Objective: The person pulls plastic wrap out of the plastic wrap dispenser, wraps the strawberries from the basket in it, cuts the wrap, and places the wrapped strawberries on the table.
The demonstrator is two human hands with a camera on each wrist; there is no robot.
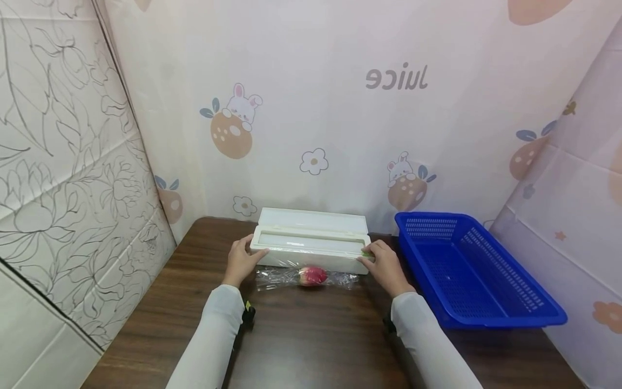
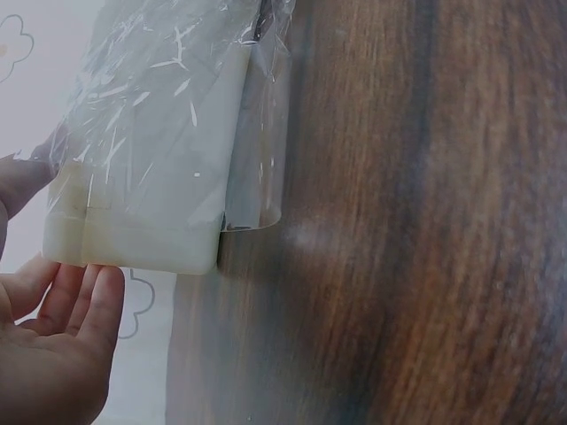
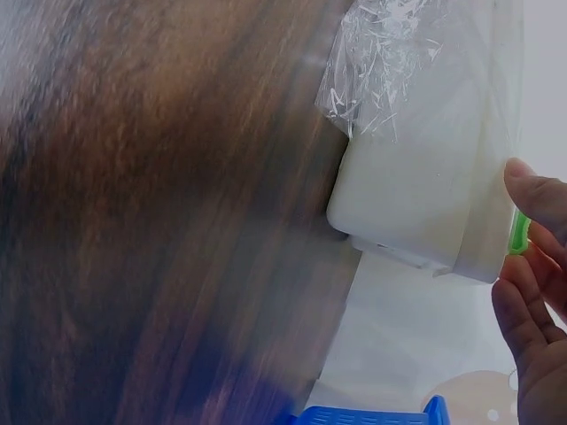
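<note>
A long white cling film dispenser [image 1: 350, 263] stands near the back of the table, its lid [image 1: 313, 220] raised. Clear cling film [image 1: 279, 278] runs down over its front onto the tabletop. There it overlaps a red and yellow fruit [image 1: 312, 276]. My left hand [image 1: 240, 260] grips the dispenser's left end, thumb on the film at the front edge, fingers [image 2: 104, 305] against the end wall. At the right end, my right hand [image 1: 386, 265] pinches a small green slide cutter [image 3: 519, 234] on the rim, thumb in front and fingers behind.
To the right stands a blue plastic basket [image 1: 466, 281] with perforated sides. Behind the brown wooden table [image 1: 316, 335] hangs a printed wall covering [image 1: 311, 108], close to the raised lid. Another patterned wall panel [image 1: 73, 162] borders the left side.
</note>
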